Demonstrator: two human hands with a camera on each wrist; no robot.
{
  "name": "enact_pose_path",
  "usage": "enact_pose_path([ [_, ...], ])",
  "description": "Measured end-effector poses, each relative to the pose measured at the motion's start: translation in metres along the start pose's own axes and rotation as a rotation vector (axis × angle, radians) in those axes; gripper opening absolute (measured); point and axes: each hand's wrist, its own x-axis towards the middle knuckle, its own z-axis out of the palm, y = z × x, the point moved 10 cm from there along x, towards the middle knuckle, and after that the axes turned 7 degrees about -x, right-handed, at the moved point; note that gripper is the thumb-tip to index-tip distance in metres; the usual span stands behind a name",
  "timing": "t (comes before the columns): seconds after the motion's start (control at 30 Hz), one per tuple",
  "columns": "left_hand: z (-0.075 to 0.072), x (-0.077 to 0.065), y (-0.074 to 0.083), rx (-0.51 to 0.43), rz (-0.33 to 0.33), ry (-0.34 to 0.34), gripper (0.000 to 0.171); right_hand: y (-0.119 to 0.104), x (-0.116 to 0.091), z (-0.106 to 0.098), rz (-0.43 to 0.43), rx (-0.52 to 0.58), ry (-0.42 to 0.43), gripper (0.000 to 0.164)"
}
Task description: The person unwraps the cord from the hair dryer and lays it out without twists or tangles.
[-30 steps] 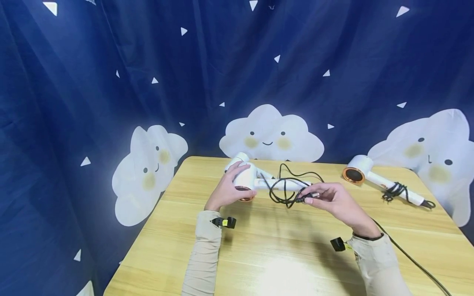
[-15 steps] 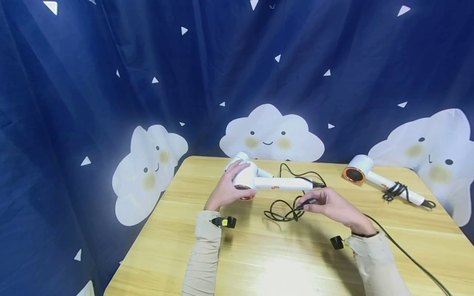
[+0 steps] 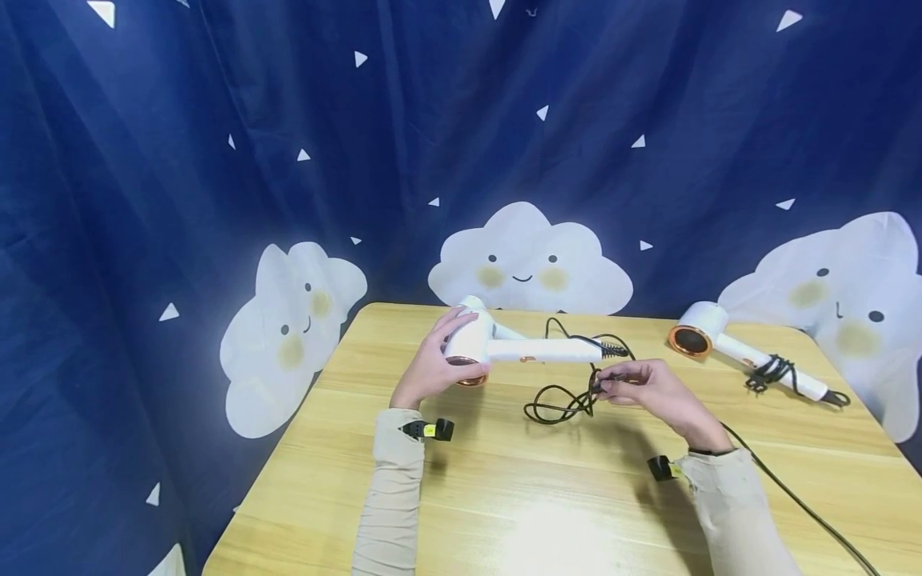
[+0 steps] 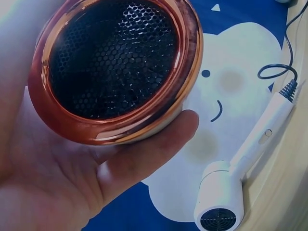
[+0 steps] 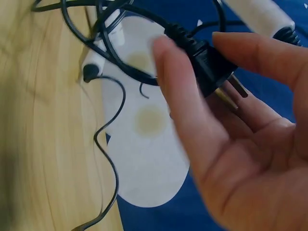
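Note:
A white hair dryer (image 3: 555,350) with a copper-coloured ring is held above the table by my left hand (image 3: 432,364), which grips its round head. In the left wrist view the dark mesh of its outlet (image 4: 115,57) faces the camera, and the thumb presses along the ring. Between the thumb and fingers of my right hand (image 3: 663,396), the black two-pin plug (image 5: 211,67) is pinched, its metal prongs bare. Loose loops of black cord (image 3: 565,410) dangle from the plug over the wood. The cord joins the handle's end through a ribbed sleeve (image 3: 614,350).
Behind the held one lies a second white hair dryer (image 4: 219,190), its cord unwrapped. A third hair dryer (image 3: 742,352) rests at the back right, cord bundled round its handle. Another stretch of black cord (image 3: 799,500) runs toward the table's (image 3: 324,480) right front.
The cord loops have dropped from across the handle to below it. My right hand has shifted slightly down, then right with the plug. The held hair dryer has moved slightly up and left.

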Motion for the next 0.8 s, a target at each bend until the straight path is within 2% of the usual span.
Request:
enact_pose_path([
  [0.1,0.000,0.000,0.000,-0.018,0.004,-0.009,0.081,0.006,0.000,-0.013,0.032,-0.066,0.099,0.043],
  [0.2,0.002,0.000,0.000,-0.035,0.008,-0.024,0.081,0.013,0.000,-0.021,0.072,-0.065,0.174,0.046],
  [0.4,0.007,-0.001,0.003,-0.033,0.011,-0.075,0.083,0.016,0.001,-0.030,0.058,0.089,0.251,0.041],
  [0.53,0.012,-0.002,0.004,-0.022,0.006,-0.107,0.083,0.015,-0.002,-0.038,0.053,0.119,0.324,0.038],
  [0.6,0.014,-0.003,0.004,-0.021,0.003,-0.124,0.083,0.014,-0.004,-0.040,0.042,0.173,0.356,0.034],
  [0.8,0.025,-0.004,0.004,0.017,0.005,-0.181,0.082,0.007,-0.007,-0.046,-0.078,0.429,0.435,0.013],
])
